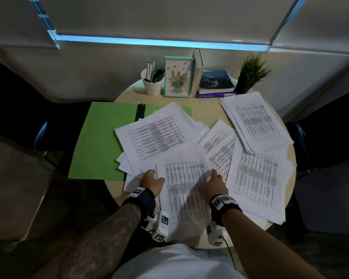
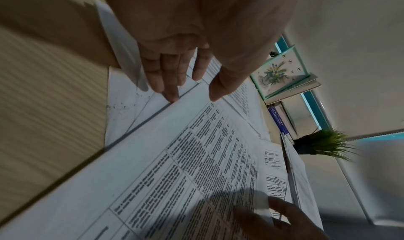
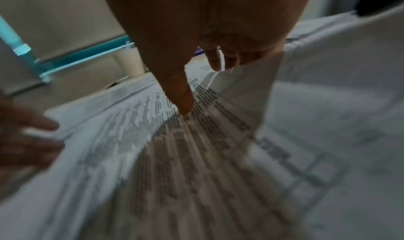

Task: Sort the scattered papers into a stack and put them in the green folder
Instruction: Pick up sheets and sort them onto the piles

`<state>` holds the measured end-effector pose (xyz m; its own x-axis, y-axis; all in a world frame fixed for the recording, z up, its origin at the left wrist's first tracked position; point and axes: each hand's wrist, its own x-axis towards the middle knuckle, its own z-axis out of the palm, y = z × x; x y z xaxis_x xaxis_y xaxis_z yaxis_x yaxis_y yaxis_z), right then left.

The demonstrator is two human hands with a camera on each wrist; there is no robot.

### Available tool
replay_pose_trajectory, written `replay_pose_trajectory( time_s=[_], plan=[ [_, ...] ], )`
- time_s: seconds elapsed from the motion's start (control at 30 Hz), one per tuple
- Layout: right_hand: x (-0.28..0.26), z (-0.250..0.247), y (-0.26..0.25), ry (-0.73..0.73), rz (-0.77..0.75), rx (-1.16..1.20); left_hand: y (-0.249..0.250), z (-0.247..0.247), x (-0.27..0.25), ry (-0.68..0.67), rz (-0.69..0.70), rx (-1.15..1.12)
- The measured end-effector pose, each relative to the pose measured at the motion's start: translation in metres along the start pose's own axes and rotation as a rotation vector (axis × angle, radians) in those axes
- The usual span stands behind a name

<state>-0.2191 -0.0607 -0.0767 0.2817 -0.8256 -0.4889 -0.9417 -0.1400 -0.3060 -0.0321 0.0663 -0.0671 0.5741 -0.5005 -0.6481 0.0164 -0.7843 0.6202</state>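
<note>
An open green folder [image 1: 101,137] lies at the table's left, hanging over the edge. Scattered printed papers [image 1: 159,135] overlap it and spread across the middle. A squared-up stack [image 1: 258,121] sits at the back right. My left hand [image 1: 149,174] lies with straight fingers [image 2: 170,88] on the left edges of the near sheets. My right hand [image 1: 212,175] has its thumb [image 3: 183,103] on top of a printed sheet [image 1: 183,190]. That sheet's right edge [image 3: 251,95] curls up against the fingers behind it. The sheet is blurred.
A white pen cup [image 1: 152,81], a framed flower picture [image 1: 177,77], an upright book [image 1: 197,71], two flat books [image 1: 216,83] and a potted plant [image 1: 250,75] line the round table's [image 1: 210,109] back edge. Dark chairs stand on both sides.
</note>
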Motion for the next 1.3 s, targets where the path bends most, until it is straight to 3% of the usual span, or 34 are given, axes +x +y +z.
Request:
replay_pose_trajectory(
  time_s=[0.1, 0.2, 0.33, 0.4, 0.5, 0.57, 0.7, 0.8, 0.87, 0.93, 1.0, 1.1, 1.3],
  plan=[
    [0.007, -0.006, -0.002, -0.062, 0.138, 0.137, 0.002, -0.001, 0.001, -0.027, 0.027, 0.049],
    [0.011, -0.016, 0.002, -0.144, 0.156, 0.145, 0.008, -0.011, 0.01, -0.043, 0.066, 0.197],
    [0.013, -0.027, 0.012, -0.163, 0.156, 0.181, 0.024, -0.033, 0.03, 0.141, 0.291, 0.475],
    [0.014, -0.033, 0.021, -0.112, 0.193, 0.237, 0.03, -0.039, 0.039, 0.084, 0.312, 0.702],
    [0.015, -0.038, 0.038, -0.061, 0.26, 0.315, 0.026, -0.039, 0.049, -0.069, 0.238, 1.053],
    [0.016, -0.039, 0.047, -0.052, 0.323, 0.379, 0.016, -0.032, 0.046, -0.094, 0.296, 1.155],
    [0.018, -0.035, 0.05, -0.015, 0.371, 0.481, 0.004, -0.011, 0.015, -0.076, 0.559, 1.084],
    [0.019, -0.033, 0.048, -0.012, 0.368, 0.497, 0.004, -0.006, 0.009, -0.017, 0.636, 0.978],
    [0.019, -0.033, 0.049, -0.022, 0.377, 0.514, 0.012, -0.01, 0.023, 0.055, 0.616, 0.864],
    [0.02, -0.034, 0.048, -0.021, 0.386, 0.522, 0.019, -0.017, 0.041, 0.064, 0.476, 0.872],
    [0.02, -0.034, 0.046, -0.009, 0.384, 0.537, 0.026, -0.022, 0.055, -0.022, 0.351, 0.96],
    [0.025, -0.03, 0.044, 0.006, 0.364, 0.547, 0.027, -0.018, 0.06, -0.128, 0.335, 1.002],
    [0.027, -0.027, 0.028, -0.023, 0.276, 0.532, 0.013, 0.015, 0.032, -0.081, 0.719, 0.974]
  ],
)
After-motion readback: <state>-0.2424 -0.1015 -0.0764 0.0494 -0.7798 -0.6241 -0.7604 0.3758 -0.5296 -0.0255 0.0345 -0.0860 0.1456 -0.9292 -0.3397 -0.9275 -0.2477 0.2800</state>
